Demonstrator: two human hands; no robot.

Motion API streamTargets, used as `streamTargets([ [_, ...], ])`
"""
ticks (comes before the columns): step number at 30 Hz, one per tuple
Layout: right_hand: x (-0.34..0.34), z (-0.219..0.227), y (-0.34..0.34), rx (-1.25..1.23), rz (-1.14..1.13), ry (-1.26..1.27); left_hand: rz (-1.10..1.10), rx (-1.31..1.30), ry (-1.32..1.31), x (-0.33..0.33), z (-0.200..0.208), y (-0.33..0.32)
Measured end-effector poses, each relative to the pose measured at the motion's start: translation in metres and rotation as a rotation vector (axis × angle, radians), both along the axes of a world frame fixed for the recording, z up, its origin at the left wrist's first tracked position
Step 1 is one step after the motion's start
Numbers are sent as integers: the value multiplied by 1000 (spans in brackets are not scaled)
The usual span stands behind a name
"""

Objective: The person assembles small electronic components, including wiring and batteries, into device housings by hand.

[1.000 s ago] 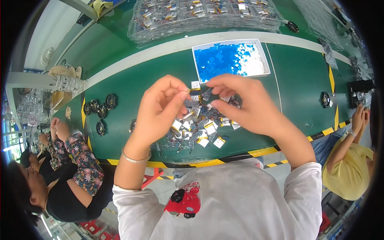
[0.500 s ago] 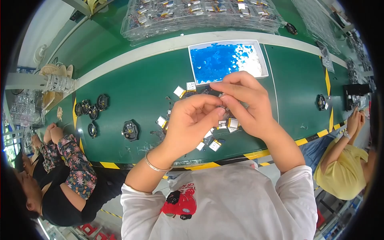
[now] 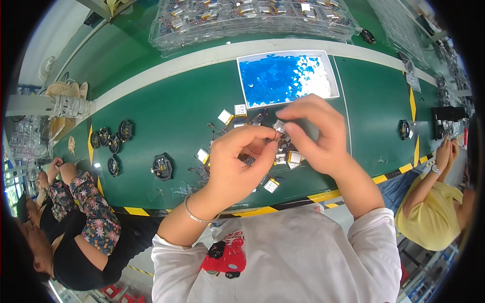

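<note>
Right between the two hands sits a small silvery cell (image 3: 279, 126) with thin wires, held up over the middle of the green table (image 3: 166, 108), toward its near edge. The right hand (image 3: 316, 136) pinches the cell between thumb and fingertips, the other fingers curled; the left hand (image 3: 241, 164) pinches at the wires beside it, thumb and forefinger pressed together just below the cell, a bangle (image 3: 194, 214) on that wrist. The step in hand looks like fitting or sorting out the leads of one cell, both hands working it in the air; the next move seems to call for a steady pinch and a fine pull, since the wires are thin and could tangle or bend. Under the hands lies a loose pile of more cells (image 3: 283, 159) and wires, with a few lying apart toward the table's middle. Beyond them, near the far edge, stands a white tray (image 3: 333, 76) of blue bits. Round black parts (image 3: 162, 166) lie toward the left end, one more (image 3: 404, 129) toward the right end. Clear trays (image 3: 252, 15) of parts line the far side. Other people sit at either end of the table.
</note>
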State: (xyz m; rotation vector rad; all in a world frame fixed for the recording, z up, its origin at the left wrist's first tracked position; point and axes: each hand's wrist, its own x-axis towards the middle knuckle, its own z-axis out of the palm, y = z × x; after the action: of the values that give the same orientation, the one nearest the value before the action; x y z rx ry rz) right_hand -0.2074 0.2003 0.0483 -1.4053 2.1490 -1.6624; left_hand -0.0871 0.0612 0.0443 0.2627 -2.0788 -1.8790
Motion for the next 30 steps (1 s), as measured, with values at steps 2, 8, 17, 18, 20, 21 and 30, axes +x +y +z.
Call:
streamTargets([
  [2, 6, 7, 0, 11, 7, 39, -4, 5, -16, 0, 0, 0],
  [8, 7, 1, -2, 25, 16, -379, 7, -266, 50, -2, 5, -1],
  [17, 4, 1, -5, 2, -30, 150, 43, -310, 21, -4, 3, 2],
  [18, 3, 0, -6, 17, -39, 212, 24, -351, 12, -4, 5, 2],
  [20, 2, 1, -5, 36, -53, 265, 2, -390, 7, -4, 7, 2],
  [21, -1, 2, -4, 39, -57, 269, 3, -359, 16, -5, 6, 2],
  [30, -57, 4, 29, 313, -481, 487, -102, 281, -144, 1, 5, -11],
])
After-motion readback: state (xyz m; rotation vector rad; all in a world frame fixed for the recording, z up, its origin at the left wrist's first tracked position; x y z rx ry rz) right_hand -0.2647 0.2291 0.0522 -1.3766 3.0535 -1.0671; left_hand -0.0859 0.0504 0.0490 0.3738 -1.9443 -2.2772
